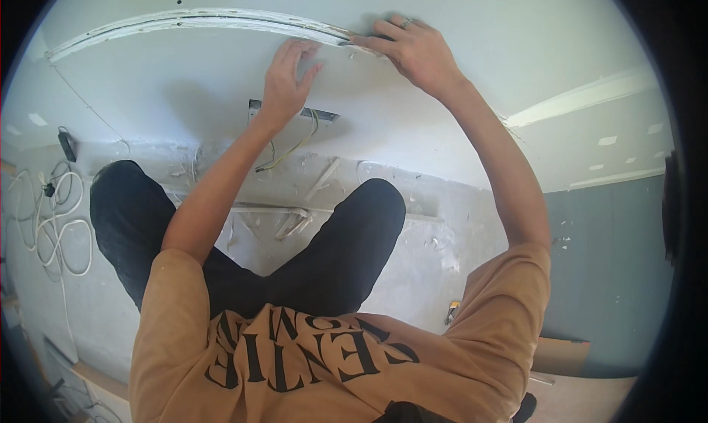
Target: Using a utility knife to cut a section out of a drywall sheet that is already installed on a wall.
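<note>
A long white grooved channel (pixel 192 16) runs across the pale wall panel (pixel 501 32), bending in the fisheye picture. My left hand (pixel 284 84) is just below it, fingertips near its lower edge and thumb apart, holding nothing visible. My right hand (pixel 420 58) is at the channel's right part, fingers bent over it around a small dark piece that I cannot make out. Below my left hand, a rectangular metal wall box (pixel 328 118) has a yellow-green wire (pixel 291 148) hanging out.
Coiled white cables (pixel 70 231) and a black power strip (pixel 66 144) lie at left. Scraps (pixel 295 224) litter the dusty floor (pixel 435 261) around my bent legs. A small yellow-handled tool (pixel 453 312) is at right, near cardboard (pixel 560 353) and a blue-grey board (pixel 605 253).
</note>
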Tool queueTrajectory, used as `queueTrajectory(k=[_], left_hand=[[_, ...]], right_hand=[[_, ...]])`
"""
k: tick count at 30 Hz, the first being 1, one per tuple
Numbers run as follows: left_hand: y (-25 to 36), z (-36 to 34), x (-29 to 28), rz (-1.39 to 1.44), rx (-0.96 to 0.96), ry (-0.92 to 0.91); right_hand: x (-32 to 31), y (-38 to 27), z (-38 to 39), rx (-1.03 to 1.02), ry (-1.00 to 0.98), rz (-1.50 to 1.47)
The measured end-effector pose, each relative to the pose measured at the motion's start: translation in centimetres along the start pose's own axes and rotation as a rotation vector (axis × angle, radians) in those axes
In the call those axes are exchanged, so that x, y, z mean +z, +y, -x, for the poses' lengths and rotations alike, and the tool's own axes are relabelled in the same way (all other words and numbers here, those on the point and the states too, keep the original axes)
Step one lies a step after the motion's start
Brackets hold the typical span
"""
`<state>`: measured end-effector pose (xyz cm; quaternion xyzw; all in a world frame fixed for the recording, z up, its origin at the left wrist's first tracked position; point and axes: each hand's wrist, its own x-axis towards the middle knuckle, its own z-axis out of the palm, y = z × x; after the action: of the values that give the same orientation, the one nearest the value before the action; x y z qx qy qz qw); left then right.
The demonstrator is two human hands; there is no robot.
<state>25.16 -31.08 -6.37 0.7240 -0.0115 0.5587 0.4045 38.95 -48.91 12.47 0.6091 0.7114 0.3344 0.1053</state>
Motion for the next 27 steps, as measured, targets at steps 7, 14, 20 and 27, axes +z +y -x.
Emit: queueTrajectory(k=[7, 14, 20, 27], left_hand=[[-0.3, -0.2, 0.0, -0.005, -0.012, 0.01], [-0.3, 0.0, 0.3, -0.044, 0.024, -0.012], [0.5, 2.8, 1.9, 0.153, -0.327, -0.187], [4.0, -2.2, 0.9, -0.348, 0.317, -0.237]], right_hand=[[-1.4, 0.3, 0.4, 0.081, -0.125, -0.09], [-1.1, -4.2, 3.8, 0.817, 0.211, -0.697], [2.0, -15.5, 5.1, 1.308, 0.385, -1.659], [4.8, -18.9, 5.4, 1.549, 1.239, -1.582]])
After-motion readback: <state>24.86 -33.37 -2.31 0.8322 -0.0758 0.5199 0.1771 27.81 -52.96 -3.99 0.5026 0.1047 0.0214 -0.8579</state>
